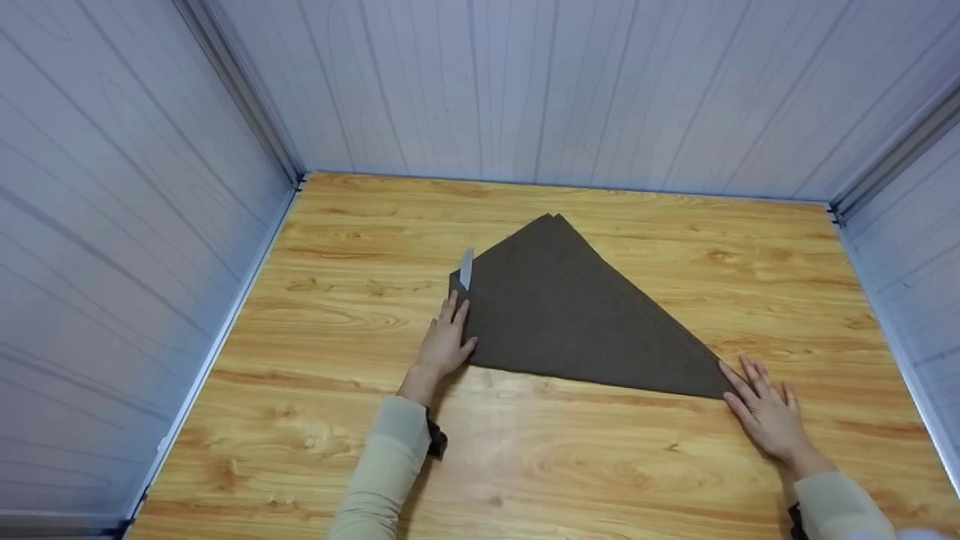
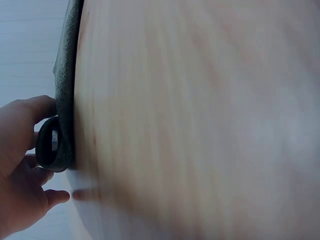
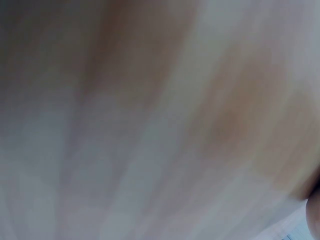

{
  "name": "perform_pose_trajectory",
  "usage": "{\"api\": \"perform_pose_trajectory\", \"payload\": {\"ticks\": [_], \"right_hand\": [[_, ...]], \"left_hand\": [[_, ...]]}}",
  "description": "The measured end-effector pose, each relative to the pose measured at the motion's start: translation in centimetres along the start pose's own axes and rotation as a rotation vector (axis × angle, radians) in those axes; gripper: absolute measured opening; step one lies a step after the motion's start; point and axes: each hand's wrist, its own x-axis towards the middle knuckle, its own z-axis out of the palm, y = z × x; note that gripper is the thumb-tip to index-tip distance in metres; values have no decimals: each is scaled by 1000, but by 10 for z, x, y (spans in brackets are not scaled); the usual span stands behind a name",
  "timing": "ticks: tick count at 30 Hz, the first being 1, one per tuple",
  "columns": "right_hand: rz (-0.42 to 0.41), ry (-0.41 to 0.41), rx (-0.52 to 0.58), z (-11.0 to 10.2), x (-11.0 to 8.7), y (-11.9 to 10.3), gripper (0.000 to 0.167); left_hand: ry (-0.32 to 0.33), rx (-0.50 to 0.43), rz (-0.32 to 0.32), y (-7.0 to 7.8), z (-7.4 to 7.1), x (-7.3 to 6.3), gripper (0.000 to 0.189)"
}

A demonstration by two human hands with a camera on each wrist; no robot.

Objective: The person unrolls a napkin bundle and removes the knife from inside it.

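Note:
A dark brown cloth napkin (image 1: 585, 307), folded to a point at the back, lies on the wooden table. Its left edge is turned over into a narrow roll, seen end-on as a hollow tube (image 2: 62, 157) in the left wrist view. A pale metal knife blade (image 1: 466, 268) sticks out of the roll's far end; the rest is hidden inside. My left hand (image 1: 444, 341) holds the roll, thumb on the cloth side and fingers along the outer side. The napkin's right corner lies under the fingertips of my right hand (image 1: 772, 420), whose fingers are spread and nearly straight.
The wood-grain table top (image 1: 570, 465) reaches to a pale panel wall (image 1: 517, 90) at the back. Similar panels stand at the left (image 1: 127, 247) and right (image 1: 922, 300). The right wrist view shows mostly blurred table surface.

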Motion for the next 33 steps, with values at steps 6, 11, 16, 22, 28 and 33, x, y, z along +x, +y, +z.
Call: {"api": "perform_pose_trajectory", "payload": {"ticks": [6, 11, 16, 22, 28, 33], "right_hand": [[0, -4, 19, -1, -1, -1, 50], [0, -6, 10, 0, 0, 0, 50], [-1, -3, 8, 0, 0, 1, 50], [-2, -5, 1, 0, 0, 2, 51], [-3, -1, 1, 0, 0, 1, 51], [-2, 1, 6, 0, 0, 1, 50]], "left_hand": [[1, -9, -6, -5, -1, -2, 64], [-9, -4, -19, -9, -2, -2, 63], [3, 12, -28, -11, -4, -2, 59], [0, 10, -45, -12, -7, -5, 58], [-15, -14, -64, -15, -9, -6, 57], [-9, -28, -64, -17, -12, -9, 55]]}}
